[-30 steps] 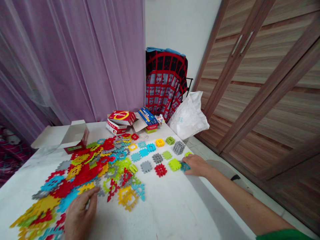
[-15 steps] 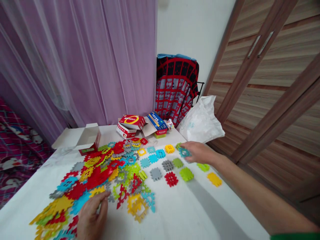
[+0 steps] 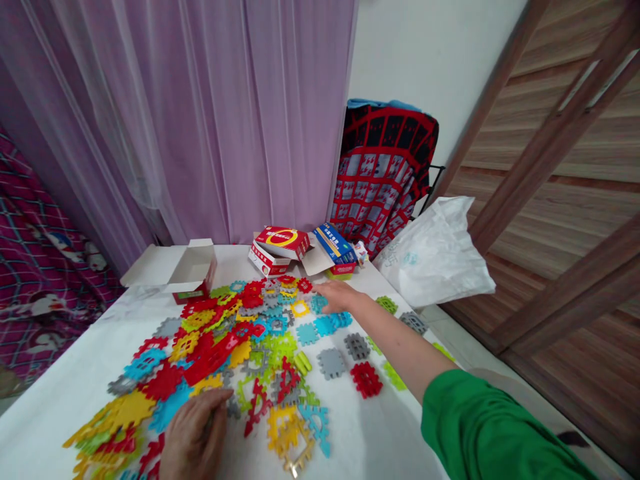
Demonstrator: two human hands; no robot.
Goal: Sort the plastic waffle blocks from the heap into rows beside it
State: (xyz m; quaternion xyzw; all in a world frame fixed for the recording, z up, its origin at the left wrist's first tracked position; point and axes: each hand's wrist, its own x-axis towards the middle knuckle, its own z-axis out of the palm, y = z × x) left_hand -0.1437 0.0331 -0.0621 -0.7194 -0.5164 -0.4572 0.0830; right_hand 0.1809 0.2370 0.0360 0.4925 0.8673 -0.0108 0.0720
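My right hand [image 3: 339, 295] reaches across the table, its thumb and fingers closed about a light blue notched square building piece [image 3: 319, 305]. More blue pieces [image 3: 307, 334] lie just in front of it. My left hand [image 3: 197, 430] rests at the near side of a mixed pile, index finger stretched and the others loosely curled; it holds nothing that I can see. The pile has red pieces [image 3: 165, 381], yellow pieces [image 3: 131, 408] and green ones. Set apart to the right are a light grey square [image 3: 331, 364], a dark grey square [image 3: 357, 346] and a red square [image 3: 367, 379].
An opened carton [image 3: 193, 273] stands at the back left. Red boxes [image 3: 283, 241] and a blue box [image 3: 334, 243] are heaped at the back edge. A white plastic bag [image 3: 435, 257] sits beyond the right edge, near a wooden wardrobe [image 3: 540, 193]. Green and grey pieces [image 3: 413, 322] lie along that edge.
My right hand has moved left from the right-edge pieces to the blue ones. A grey piece now shows near where it was. My left hand stays by the pile; the view has shifted.
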